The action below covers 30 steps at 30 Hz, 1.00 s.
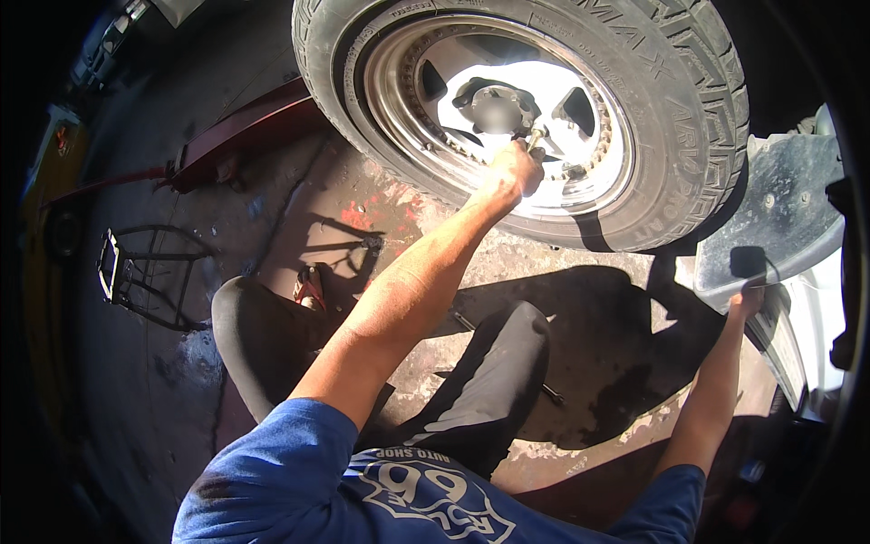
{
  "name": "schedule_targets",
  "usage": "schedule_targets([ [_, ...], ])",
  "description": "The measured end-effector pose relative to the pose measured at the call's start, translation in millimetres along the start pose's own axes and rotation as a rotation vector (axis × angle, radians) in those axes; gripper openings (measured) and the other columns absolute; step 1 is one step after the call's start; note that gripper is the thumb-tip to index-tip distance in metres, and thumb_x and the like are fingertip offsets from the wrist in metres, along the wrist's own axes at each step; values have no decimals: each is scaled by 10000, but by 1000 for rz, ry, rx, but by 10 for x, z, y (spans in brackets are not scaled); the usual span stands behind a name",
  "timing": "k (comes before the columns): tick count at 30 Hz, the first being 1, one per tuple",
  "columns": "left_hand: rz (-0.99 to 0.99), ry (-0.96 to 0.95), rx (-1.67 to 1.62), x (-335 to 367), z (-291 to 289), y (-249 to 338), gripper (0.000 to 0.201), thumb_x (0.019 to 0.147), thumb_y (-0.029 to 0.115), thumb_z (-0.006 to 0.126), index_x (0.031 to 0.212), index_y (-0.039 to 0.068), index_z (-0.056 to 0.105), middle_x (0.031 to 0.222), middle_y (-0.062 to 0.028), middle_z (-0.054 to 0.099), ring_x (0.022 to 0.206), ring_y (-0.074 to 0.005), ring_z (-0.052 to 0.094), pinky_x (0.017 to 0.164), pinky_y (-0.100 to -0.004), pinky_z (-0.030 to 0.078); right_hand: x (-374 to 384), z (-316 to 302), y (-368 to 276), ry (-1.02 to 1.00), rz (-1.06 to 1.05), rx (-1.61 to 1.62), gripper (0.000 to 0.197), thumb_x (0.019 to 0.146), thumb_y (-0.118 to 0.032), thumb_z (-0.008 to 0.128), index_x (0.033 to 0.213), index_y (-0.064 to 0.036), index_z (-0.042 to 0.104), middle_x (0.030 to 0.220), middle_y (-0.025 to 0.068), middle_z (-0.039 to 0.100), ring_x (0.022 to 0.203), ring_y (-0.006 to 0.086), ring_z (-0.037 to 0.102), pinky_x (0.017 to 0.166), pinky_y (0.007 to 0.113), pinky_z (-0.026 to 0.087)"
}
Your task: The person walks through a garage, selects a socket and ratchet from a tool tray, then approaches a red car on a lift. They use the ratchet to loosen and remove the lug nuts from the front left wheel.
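Observation:
A large off-road tyre [693,118] on a shiny metal wheel [619,186] fills the upper middle, its dark hub [494,107] at the centre of the spokes. My left hand [518,170] reaches to the lower part of the wheel, just below the hub. Its fingers are closed around a small piece, partly dark and partly shiny, that glare and the hand hide too much to name. Over at the right, my right hand [748,299] is closed on the lower edge of a pale, dusty fender [788,204] beside the tyre.
A long red jack [258,122] lies on the floor left of the tyre. Further left is a black metal frame stand [159,272]. A thin tool [553,394] lies by my bent leg [485,376]. Strong shadows cross the stained concrete [421,358].

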State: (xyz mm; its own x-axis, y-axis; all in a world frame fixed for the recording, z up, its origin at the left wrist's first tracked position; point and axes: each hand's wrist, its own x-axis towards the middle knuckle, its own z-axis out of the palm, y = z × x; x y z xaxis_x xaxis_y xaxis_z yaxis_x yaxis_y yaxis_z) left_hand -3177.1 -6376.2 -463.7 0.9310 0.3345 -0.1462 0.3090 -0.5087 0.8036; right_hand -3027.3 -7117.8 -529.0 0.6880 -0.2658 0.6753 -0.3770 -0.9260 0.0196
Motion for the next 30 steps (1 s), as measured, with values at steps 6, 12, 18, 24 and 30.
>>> schedule_targets([
  [6, -88, -261, -1121, -1, 123, -153, 363, 1016, 366, 515, 1052, 12, 588, 736, -35, 546, 526, -103, 512, 444, -232, 449, -13, 12, -63, 50, 12, 437, 314, 929, -118, 561, 1203, 11, 643, 1179, 159, 670, 1027, 258, 665, 915, 337, 526],
  [12, -249, -757, -1918, 48, 155, -138, 443, 1015, 339, 536, 1279, -14, 490, 661, 41, 393, 488, -56, 344, 368, -202, 287, -52, 5, 17, -19, -39, 283, 353, 896, -103, 585, 1228, 5, 636, 1188, 142, 671, 1083, 241, 638, 976, 316, 484],
  [18, 102, 122, 241, 64, 79, 17, 357, 972, 300, 557, 1092, -33, 599, 838, -272, 682, 797, -386, 706, 682, -452, 558, 6, 263, 153, 54, -315, 2, 392, 884, -164, 604, 1248, -18, 617, 1210, 119, 656, 1109, 224, 627, 974, 328, 485],
  [24, -378, -569, -2016, 38, 169, -232, 366, 984, 429, 574, 1109, 85, 577, 655, 47, 383, 496, -31, 375, 389, -201, 370, -60, 163, 67, 70, -304, 53, 396, 820, -194, 637, 1193, -62, 640, 1204, 119, 657, 1095, 271, 642, 934, 344, 511],
  [30, -349, -542, -1488, 73, 104, -111, 393, 1028, 361, 503, 1169, 0, 572, 630, 34, 404, 477, -80, 366, 377, -233, 306, -179, -167, -61, 4, -248, -114, 380, 774, -189, 664, 1132, -60, 655, 1185, 133, 658, 1085, 303, 642, 931, 364, 517],
])
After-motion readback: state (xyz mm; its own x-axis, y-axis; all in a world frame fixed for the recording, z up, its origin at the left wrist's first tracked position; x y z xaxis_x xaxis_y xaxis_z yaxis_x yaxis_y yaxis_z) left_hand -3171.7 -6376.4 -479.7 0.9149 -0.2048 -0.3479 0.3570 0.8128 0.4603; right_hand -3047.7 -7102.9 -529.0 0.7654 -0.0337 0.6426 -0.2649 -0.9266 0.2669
